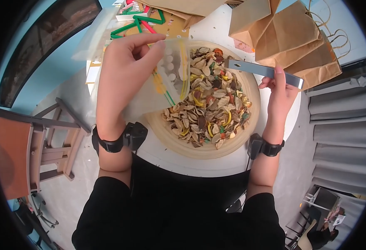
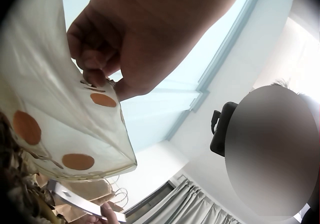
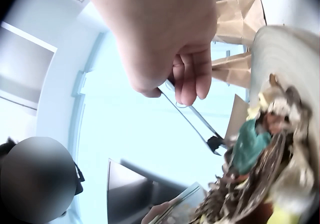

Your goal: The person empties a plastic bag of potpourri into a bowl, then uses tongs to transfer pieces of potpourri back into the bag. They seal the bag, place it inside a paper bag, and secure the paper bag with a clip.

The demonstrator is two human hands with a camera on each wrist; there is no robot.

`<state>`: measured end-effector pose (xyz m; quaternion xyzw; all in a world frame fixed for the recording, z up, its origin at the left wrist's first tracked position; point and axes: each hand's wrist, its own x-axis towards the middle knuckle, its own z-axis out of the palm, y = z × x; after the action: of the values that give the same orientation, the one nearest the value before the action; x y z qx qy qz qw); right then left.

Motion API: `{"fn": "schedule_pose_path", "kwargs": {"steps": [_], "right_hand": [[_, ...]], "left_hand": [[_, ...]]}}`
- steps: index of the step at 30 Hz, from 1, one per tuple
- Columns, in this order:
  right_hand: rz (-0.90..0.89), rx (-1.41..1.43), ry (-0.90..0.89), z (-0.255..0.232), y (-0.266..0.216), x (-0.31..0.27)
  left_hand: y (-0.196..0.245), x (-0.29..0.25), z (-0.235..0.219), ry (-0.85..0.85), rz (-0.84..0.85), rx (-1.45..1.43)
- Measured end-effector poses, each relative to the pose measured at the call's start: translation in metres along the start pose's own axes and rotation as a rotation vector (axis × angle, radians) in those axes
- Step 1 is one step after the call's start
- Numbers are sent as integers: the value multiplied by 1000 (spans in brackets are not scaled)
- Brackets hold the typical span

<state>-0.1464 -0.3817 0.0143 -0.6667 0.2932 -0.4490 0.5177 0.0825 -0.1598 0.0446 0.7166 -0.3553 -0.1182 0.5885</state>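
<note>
My left hand (image 1: 126,68) pinches the top edge of a translucent plastic bag (image 1: 172,77) with printed dots and yellow and green lines. The bag hangs over the left side of a round wooden tray (image 1: 191,153), which is heaped with dried petals and coloured bits (image 1: 212,104). My right hand (image 1: 281,91) grips metal tweezers (image 1: 254,68) between thumb and fingers, their tips over the upper right of the heap. In the right wrist view, a small dark piece (image 3: 215,143) sits between the tips of the tweezers (image 3: 192,119).
Brown paper bags (image 1: 291,41) stand at the table's back right. A green folding strip (image 1: 149,18) and a small box of bits (image 1: 133,10) lie at the back left. A wooden chair (image 1: 53,146) is on the left; grey curtains (image 1: 337,125) hang on the right.
</note>
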Motion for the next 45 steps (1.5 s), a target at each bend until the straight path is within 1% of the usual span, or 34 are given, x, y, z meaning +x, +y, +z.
{"fn": "schedule_pose_path", "kwargs": {"steps": [2, 3, 4, 6, 9, 10, 12, 15, 18, 22, 31, 34, 37, 41, 45], "right_hand": [[-89, 131, -37, 15, -9, -11], [-135, 193, -108, 27, -17, -20], [-139, 215, -220, 34, -19, -29], [-317, 56, -360, 32, -16, -31], [-291, 107, -192, 17, 0, -19], [-255, 187, -230, 14, -1, -13], [-137, 76, -114, 12, -2, -7], [-79, -9, -161, 16, 2, -6], [-90, -60, -293, 19, 5, -9], [22, -86, -330, 16, 2, -11], [71, -114, -267, 1, 8, -3], [2, -99, -248, -7, 14, 1], [-16, -108, -255, -5, 10, -5], [-37, -192, -303, 12, -4, -16], [-48, -132, -293, 13, 1, -15]], "left_hand": [[0, 0, 2, 3, 7, -9], [0, 0, 3, 3, 10, -10], [-1, -1, 3, 7, 15, 1], [-1, 0, 3, 10, 30, 20], [2, 2, 0, 9, 6, 14], [1, 2, 0, 12, 12, 9], [-1, 2, 0, 14, 22, 3], [1, 2, 2, 7, 19, 24], [-2, 3, 5, 7, 17, 14], [-4, 3, 4, 2, 13, 9], [-5, 4, 4, -6, 9, 12], [-5, 4, 4, -4, 13, 13], [-6, 4, 3, -4, 10, 21], [-4, 4, 5, 1, 16, 23], [-6, 5, 5, -3, 11, 19]]}}
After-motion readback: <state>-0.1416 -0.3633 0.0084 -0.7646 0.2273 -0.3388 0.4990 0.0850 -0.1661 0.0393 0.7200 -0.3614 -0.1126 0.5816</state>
